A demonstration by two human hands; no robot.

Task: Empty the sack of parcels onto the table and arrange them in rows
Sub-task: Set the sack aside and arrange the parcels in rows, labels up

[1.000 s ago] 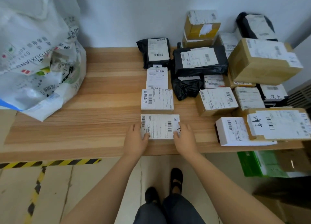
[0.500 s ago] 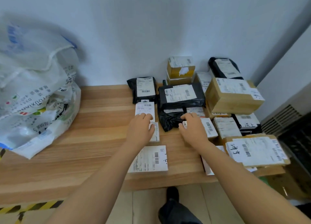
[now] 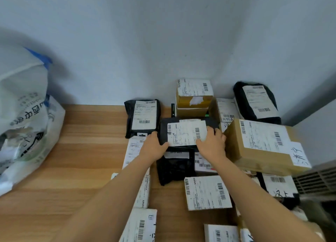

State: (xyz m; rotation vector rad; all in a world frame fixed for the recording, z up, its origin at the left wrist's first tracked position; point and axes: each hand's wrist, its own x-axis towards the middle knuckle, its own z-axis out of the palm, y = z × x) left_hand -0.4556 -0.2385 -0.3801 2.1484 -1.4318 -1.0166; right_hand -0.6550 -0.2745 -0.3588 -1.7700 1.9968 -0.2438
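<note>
A black parcel with a white label point(image 3: 186, 132) lies in the middle of the parcel group on the wooden table point(image 3: 81, 159). My left hand point(image 3: 154, 147) grips its left end and my right hand point(image 3: 212, 143) grips its right end, fingers curled over the edges. A crumpled black bag parcel point(image 3: 174, 167) sits just in front of it. To the left runs a column of flat white parcels point(image 3: 141, 223) with a black labelled bag point(image 3: 143, 118) at its far end. The white woven sack point(image 3: 23, 118) bulges at the table's left.
A large brown carton point(image 3: 263, 147) stands close to my right hand. Yellow-brown boxes point(image 3: 194, 98) are stacked against the wall, with a black bag point(image 3: 258, 101) in the corner. White-labelled boxes point(image 3: 207, 192) fill the near right. A vent grille point(image 3: 318, 178) is at the right edge.
Both hands left the flat white parcel at the table's front edge, reached forward over the column, and now hold the black labelled parcel further back. The camera tilted up toward the wall.
</note>
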